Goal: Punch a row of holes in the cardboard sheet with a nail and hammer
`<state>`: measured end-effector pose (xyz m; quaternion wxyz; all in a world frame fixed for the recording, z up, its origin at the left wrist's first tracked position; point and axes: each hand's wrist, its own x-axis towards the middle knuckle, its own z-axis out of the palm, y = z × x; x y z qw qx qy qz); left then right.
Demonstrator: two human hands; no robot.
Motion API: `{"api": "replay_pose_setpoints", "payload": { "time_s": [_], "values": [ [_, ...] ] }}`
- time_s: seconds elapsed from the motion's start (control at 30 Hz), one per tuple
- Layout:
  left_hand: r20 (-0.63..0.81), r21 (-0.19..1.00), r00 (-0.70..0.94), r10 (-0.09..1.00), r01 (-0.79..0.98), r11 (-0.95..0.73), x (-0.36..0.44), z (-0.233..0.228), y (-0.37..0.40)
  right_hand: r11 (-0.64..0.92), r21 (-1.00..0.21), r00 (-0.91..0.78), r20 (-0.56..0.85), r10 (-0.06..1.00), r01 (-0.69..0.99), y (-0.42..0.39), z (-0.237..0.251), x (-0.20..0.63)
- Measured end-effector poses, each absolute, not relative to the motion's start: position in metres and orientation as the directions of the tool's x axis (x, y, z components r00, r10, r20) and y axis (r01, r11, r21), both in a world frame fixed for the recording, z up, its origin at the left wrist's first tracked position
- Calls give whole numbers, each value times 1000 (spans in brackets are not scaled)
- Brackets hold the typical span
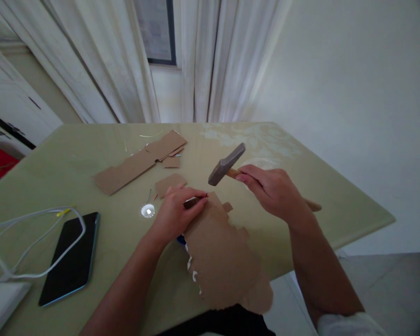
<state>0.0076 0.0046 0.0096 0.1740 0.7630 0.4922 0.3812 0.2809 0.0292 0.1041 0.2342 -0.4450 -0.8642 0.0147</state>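
Head view: a grey metal hammer with a wooden handle (227, 164) hangs just above a torn brown cardboard sheet (224, 254).
The right hand (275, 191) is wrapped around the handle; the hammer head points to the upper left. The left hand (177, 210) pinches a small dark tool (193, 202) against the sheet's top edge, in the middle of the frame.

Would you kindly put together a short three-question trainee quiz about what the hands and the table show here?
1. True or false: the right hand grips a hammer raised off the table.
2. What does the left hand press on? A) torn cardboard piece B) phone C) white cable
3. Fill in: the phone lies screen-up, toward the table's ____ side.

Key: 1 true; 2 A; 3 left.
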Motion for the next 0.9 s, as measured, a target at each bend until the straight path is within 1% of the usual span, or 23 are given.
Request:
{"api": "replay_pose_setpoints", "payload": {
  "time_s": [0.07, 0.1, 0.2, 0.37, 0.57, 0.73, 0.9],
  "values": [
    [410, 641, 225, 884, 618, -455, 8, 9, 5, 597, -149, -527, 336, 780, 788, 29, 110, 278],
    [409, 642, 228, 884, 616, -456, 9, 9, 6, 597, -126, -539, 312, 782, 793, 29, 112, 276],
    [406, 646, 232, 884, 612, -457, 9, 9, 6, 595, -91, -554, 273, 786, 799, 27, 111, 272],
    [383, 657, 235, 893, 610, -442, 9, 9, 7, 580, 5, -569, 204, 797, 814, 25, 111, 268],
    [376, 670, 235, 897, 600, -438, 10, 10, 6, 566, -42, -542, 243, 805, 823, 22, 117, 267],
    [367, 661, 246, 897, 610, -438, 10, 11, 6, 567, 46, -564, 199, 802, 823, 20, 116, 265],
    [369, 666, 241, 897, 605, -437, 10, 11, 7, 567, 25, -553, 253, 793, 824, 19, 117, 267]
  ]
}}
